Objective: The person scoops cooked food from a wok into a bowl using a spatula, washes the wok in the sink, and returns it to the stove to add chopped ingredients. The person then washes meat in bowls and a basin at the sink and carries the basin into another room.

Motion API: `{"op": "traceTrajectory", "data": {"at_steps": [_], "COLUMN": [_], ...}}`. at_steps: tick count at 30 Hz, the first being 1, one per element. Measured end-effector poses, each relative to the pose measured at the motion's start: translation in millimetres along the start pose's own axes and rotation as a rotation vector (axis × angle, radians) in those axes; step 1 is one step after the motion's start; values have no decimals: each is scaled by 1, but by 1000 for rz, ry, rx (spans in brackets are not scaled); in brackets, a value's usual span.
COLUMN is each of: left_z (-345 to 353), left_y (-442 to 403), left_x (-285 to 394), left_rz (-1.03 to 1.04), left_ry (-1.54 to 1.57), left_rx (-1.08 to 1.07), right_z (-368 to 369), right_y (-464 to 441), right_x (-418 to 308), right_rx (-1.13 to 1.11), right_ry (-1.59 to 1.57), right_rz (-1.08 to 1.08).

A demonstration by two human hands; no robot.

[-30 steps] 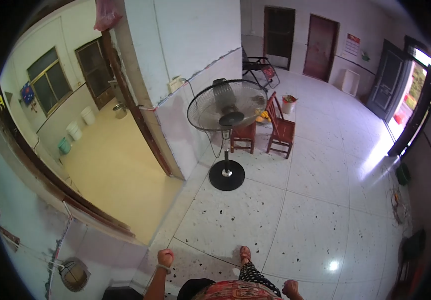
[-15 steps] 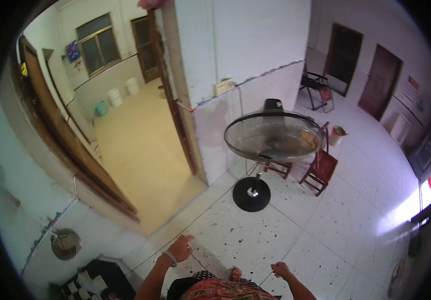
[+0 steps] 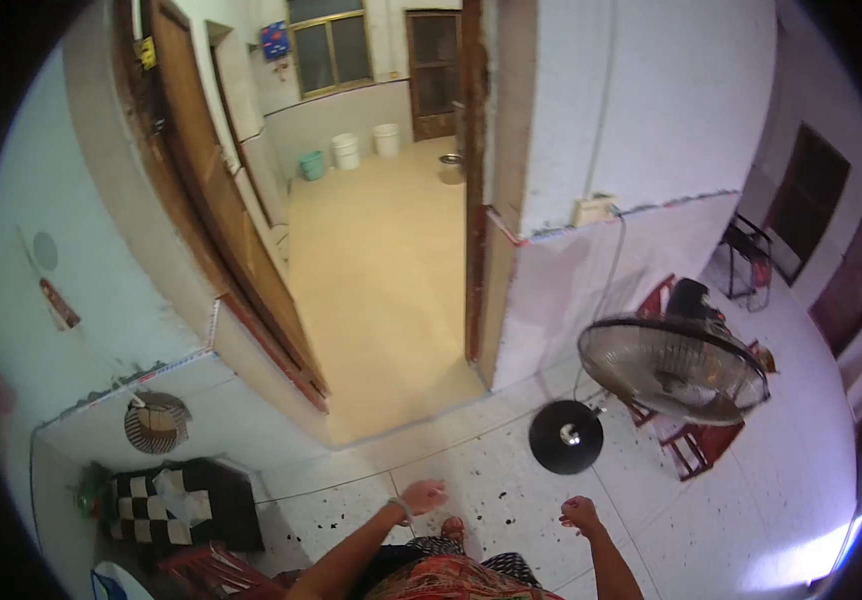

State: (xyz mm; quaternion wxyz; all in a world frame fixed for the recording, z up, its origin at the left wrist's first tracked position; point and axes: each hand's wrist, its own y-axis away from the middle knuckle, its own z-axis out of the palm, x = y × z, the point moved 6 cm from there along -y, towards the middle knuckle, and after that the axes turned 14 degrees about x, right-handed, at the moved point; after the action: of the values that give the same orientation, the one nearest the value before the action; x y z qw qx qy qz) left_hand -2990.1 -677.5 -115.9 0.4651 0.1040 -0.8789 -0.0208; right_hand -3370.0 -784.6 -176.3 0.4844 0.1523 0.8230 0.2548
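Note:
My left hand (image 3: 424, 496), with a light bracelet at the wrist, hangs over the tiled floor at lower centre. Its fingers point to the right, loosely apart, and it holds nothing I can see. On the other side of my body my right hand (image 3: 580, 514) is in the air with loosely bent fingers and no visible object. Neither hand touches anything. A standing fan (image 3: 675, 368) with a round black base is the closest large object to my right hand. Between the hands, below, a sandalled foot (image 3: 453, 527) shows beside patterned trousers.
Ahead is an open doorway with a brown wooden door (image 3: 236, 215) and a yellowish floor (image 3: 381, 290). White buckets (image 3: 346, 152) and a green bucket (image 3: 312, 166) stand inside. Red wooden chairs (image 3: 703, 446) are behind the fan; a checkered black-and-white cloth (image 3: 141, 508) lies at lower left.
My view has turned left, so the doorway is now nearer the centre and the fan further right. A red chair has come into view at lower left. Both hands stay raised at my sides.

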Motion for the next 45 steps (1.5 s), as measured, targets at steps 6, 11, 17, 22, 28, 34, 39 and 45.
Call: {"op": "traceTrajectory", "data": {"at_steps": [6,11,17,22,28,34,39,45], "left_z": [31,-25,-1,15,42,19,15,9], "left_y": [-34,-15,-24,-37,-91,-107,-120,-138], "left_x": [6,62,94,241,358,398,403,404], "left_rz": [-16,-449,-29,354,588,585,599,610], "left_ry": [-360,-747,-356,-647,-625,-575,-613,-700], "left_rx": [-173,-108,-143,-394,-312,-203,-203,-227], "right_z": [4,-16,-23,29,97,141,133,118], "right_y": [30,-63,-68,-85,-88,-83,-97,-90], "right_x": [-118,1,22,-19,-86,-151,-161,-121], "right_rx": [-434,-246,-243,-430,-602,-660,-657,-728], "right_ry": [-702,-464,225,312,387,397,400,503], "right_rz": [166,332,157,75,-26,-63,-62,-47]}}
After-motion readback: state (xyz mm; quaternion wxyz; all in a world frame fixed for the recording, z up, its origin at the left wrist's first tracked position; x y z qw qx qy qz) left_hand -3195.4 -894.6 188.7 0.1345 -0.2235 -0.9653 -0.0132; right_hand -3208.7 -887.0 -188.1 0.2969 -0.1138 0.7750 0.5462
